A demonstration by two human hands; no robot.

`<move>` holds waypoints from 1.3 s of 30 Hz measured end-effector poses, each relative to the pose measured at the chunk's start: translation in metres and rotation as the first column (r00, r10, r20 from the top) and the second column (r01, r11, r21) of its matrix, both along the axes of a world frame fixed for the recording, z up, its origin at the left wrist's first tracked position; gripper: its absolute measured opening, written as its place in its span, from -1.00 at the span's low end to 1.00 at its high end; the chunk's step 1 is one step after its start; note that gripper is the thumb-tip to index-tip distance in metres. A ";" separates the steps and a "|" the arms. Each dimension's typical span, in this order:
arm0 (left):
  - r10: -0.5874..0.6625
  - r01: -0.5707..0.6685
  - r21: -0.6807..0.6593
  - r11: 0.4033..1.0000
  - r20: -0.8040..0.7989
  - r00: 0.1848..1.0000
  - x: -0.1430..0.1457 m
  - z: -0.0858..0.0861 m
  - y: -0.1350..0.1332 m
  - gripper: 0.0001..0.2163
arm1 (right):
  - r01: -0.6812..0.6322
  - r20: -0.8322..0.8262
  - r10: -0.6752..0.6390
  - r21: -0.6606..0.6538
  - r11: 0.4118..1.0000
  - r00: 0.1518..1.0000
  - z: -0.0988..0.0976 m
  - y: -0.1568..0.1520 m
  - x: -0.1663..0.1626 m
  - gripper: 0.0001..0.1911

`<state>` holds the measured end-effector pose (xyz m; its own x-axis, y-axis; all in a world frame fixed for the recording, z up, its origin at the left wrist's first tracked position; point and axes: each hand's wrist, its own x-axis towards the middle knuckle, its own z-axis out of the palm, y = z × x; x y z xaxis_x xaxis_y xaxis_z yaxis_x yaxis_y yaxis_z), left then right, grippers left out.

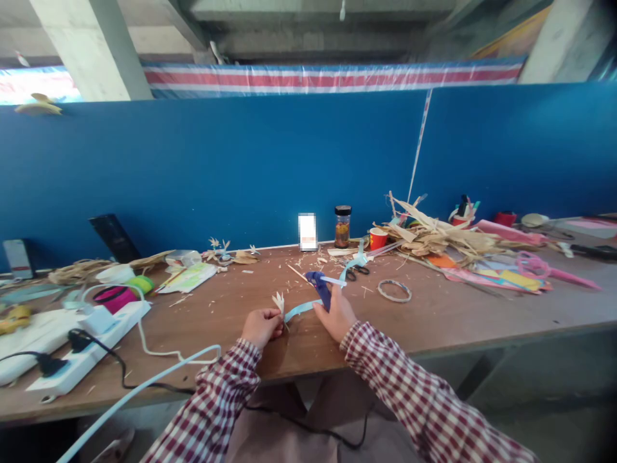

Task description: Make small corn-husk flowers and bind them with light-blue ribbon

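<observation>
Head view: above table (212, 321), wearer's left hand (261, 326) pinches pale husk flower (278, 301); firmer grip might crush it. Light-blue ribbon (303, 308) runs toward right hand (340, 315); slack could snag glue gun (318, 283). Right hand clasps gun, front end leftward; careless tilt might drip onto ribbon.

A jar (342, 231) stands near a red cup (378, 240) on the desk (463, 321); pink scissors (573, 277) lie over papers (523, 281) at right, a white power strip (81, 360) at left, a blue partition (241, 167) behind.
</observation>
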<state>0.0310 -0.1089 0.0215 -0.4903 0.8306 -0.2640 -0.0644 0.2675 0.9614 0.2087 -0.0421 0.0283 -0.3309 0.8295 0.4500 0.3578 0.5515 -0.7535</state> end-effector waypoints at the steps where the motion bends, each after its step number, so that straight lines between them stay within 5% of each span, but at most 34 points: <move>1: 0.010 -0.010 -0.006 1.000 -0.010 1.000 0.000 -0.001 0.001 -0.93 | -0.003 0.007 0.002 0.026 1.000 1.000 -0.001 0.004 -0.006 -0.39; 13: -0.019 0.013 -0.029 0.999 -0.245 0.969 -0.002 -0.009 0.002 -0.95 | -0.023 0.104 0.022 0.017 1.000 0.994 -0.012 0.027 -0.052 0.12; 24: -0.045 -0.040 -0.104 0.994 -0.710 0.703 -0.009 0.005 0.004 -0.96 | 0.013 0.170 -0.018 0.027 1.000 0.985 -0.013 0.025 -0.050 0.13; 31: -0.083 -0.049 -0.144 0.988 -0.780 0.620 -0.008 -0.001 0.005 -0.99 | 0.023 0.212 -0.032 0.044 0.999 0.977 -0.015 0.024 -0.049 0.15; 35: -0.069 -0.013 -0.094 0.995 -0.807 0.586 -0.008 -0.005 0.002 -0.75 | 0.029 0.197 -0.039 0.051 0.998 0.980 -0.018 0.025 -0.049 0.15; 39: -0.117 0.105 -0.073 0.992 -0.849 0.515 -0.012 -0.009 0.002 -0.89 | 0.029 0.182 -0.038 0.049 0.998 0.983 -0.017 0.023 -0.049 0.15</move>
<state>0.0191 -0.1069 0.0127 -0.3895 0.8948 0.2182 0.8131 0.2229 0.5377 0.1599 -0.0194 0.0111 -0.3833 0.8212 0.4228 0.5057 0.5696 -0.6480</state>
